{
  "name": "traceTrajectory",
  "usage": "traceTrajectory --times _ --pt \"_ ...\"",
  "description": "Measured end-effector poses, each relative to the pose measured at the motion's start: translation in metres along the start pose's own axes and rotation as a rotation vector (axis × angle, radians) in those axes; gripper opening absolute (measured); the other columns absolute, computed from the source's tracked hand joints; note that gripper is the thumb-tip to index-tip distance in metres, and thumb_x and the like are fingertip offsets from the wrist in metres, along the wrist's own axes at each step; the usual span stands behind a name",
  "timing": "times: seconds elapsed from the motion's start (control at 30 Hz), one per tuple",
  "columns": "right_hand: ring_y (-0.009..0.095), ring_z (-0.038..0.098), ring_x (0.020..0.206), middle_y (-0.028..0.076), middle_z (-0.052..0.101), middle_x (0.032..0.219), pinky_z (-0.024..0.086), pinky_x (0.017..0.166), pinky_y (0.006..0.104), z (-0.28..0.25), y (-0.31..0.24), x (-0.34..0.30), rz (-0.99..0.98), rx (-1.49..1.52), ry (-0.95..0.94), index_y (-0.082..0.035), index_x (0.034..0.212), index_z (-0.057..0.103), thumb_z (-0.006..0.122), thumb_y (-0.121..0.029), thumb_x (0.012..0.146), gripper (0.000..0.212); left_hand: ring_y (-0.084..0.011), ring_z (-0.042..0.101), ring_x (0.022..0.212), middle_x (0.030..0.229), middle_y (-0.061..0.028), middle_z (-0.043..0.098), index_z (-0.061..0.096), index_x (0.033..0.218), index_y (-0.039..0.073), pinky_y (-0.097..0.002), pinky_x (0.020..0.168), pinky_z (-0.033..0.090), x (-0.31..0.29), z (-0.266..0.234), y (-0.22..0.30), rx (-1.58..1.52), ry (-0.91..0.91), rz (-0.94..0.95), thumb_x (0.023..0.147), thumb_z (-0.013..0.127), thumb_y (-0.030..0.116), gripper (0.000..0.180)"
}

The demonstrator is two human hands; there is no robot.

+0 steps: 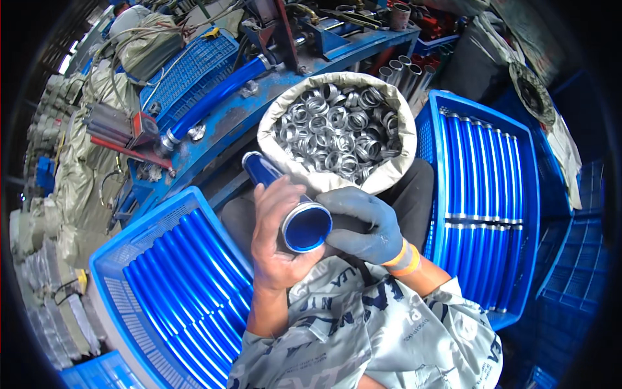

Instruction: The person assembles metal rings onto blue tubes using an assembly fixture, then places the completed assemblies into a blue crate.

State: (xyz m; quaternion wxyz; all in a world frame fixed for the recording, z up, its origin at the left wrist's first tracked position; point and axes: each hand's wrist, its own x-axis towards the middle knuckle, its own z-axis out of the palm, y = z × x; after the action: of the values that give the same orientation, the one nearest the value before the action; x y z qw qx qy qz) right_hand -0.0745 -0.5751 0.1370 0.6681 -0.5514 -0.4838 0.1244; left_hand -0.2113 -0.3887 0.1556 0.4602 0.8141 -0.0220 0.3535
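Over my lap a shiny blue tube (262, 170) is tilted, its open near end facing me. A silver ring (308, 209) sits around that near end. My bare left hand (275, 227) wraps the tube from the left, with the thumb under the end. From the right, my right hand (366, 223), in a grey-blue glove with an orange cuff, closes its fingers on the ringed end; some fingertips are hidden behind it. Just beyond the hands stands a white sack (267, 133) with a rolled rim, filled with loose metal rings (337, 133).
Blue crates flank me: the left crate (107, 259) and the right crate (532, 194) both hold rows of blue tubes. A blue workbench (227, 126) at the far left carries another blue tube (217, 97) between two fixtures. Bare metal pipes (407, 72) stand behind the sack.
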Motion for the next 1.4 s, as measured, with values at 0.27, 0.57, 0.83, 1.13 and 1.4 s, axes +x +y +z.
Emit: traceTrajectory --times 0.27,0.57,0.83,1.13,1.4 --pt "0.019 0.076 0.114 0.014 0.080 0.130 0.059 0.098 0.0317 0.004 0.010 -0.008 0.175 0.076 0.028 0.006 0.155 0.068 0.078 -0.005 0.107 0.050 -0.0454 0.063 0.148 0.142 -0.0159 0.076 0.069 0.144 0.012 -0.0657 0.137 0.024 0.008 0.012 0.001 0.303 0.018 0.073 0.075 0.097 0.009 0.074" --pt "0.002 0.065 0.094 0.001 0.076 0.117 0.052 0.079 0.0199 -0.002 -0.010 0.001 0.591 0.575 0.026 0.004 0.160 0.064 0.078 -0.005 0.108 0.056 -0.0431 0.073 0.131 0.136 -0.0180 0.076 0.067 0.144 0.005 -0.0675 0.136 0.026 0.020 0.007 0.004 0.349 0.080 0.150 0.076 0.101 0.017 0.078" --pt "0.030 0.074 0.135 0.024 0.077 0.144 0.053 0.120 0.0411 -0.009 0.012 -0.033 0.686 0.260 -0.203 0.005 0.173 0.044 0.098 -0.037 0.090 0.108 -0.0320 0.071 0.126 0.137 -0.0160 0.071 0.059 0.155 0.001 -0.0561 0.118 0.057 0.047 -0.014 -0.040 -0.963 0.644 -0.372 0.115 0.073 0.049 0.064" --pt "0.027 0.075 0.131 0.020 0.076 0.142 0.061 0.113 0.0423 -0.127 -0.018 -0.159 0.441 -0.129 0.703 0.007 0.169 0.050 0.087 -0.004 0.094 0.084 -0.0383 0.064 0.145 0.153 -0.0252 0.070 0.067 0.151 -0.006 -0.0470 0.129 0.045 0.159 -0.045 -0.286 0.238 0.358 -0.363 0.103 0.089 0.039 0.070" --pt "0.034 0.077 0.132 0.021 0.080 0.140 0.058 0.117 0.0407 -0.281 -0.149 -0.360 1.062 -1.353 1.095 -0.007 0.164 0.064 0.093 -0.038 0.087 0.088 -0.0412 0.065 0.148 0.165 -0.0202 0.066 0.057 0.168 0.009 -0.0569 0.123 0.053 0.190 -0.222 -0.452 1.410 -0.092 -0.350 0.088 0.090 0.024 0.088"
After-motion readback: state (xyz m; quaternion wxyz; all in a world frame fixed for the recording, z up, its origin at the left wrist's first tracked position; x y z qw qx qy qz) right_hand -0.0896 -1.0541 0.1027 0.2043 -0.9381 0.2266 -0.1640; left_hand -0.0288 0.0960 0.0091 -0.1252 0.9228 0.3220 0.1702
